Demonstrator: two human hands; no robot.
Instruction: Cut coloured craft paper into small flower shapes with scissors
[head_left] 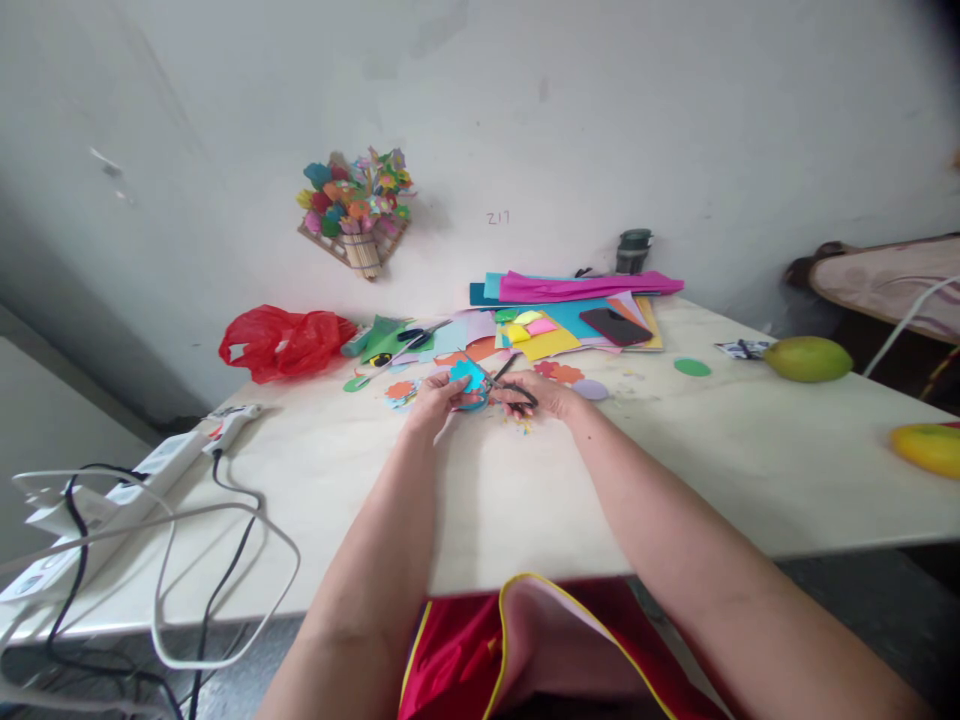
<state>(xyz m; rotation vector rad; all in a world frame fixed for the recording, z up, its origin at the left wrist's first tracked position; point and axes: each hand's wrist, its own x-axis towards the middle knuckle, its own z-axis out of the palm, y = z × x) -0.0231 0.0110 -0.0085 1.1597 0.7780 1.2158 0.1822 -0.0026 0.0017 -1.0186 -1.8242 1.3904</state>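
My left hand (439, 398) pinches a piece of blue paper (466, 375) with a scalloped edge, above the middle of the table. Black-handled scissors (520, 392) are gripped in my right hand (541, 392), their blades pointing left against the paper's edge. Orange flower-shaped cutouts (562, 373) and a lilac paper circle (590, 390) lie just right of my right hand. Left of my left hand are a small orange paper flower (400, 389) and some blue cutouts. Tiny paper scraps (519, 424) are scattered beneath the scissors.
Behind my hands lie coloured paper sheets (551, 345), a phone (615, 326) and a second pair of scissors (424, 333). A red plastic bag (285, 340) sits back left. Power strips (112, 515) with loose cables occupy the left side; a mango (807, 358) rests at right.
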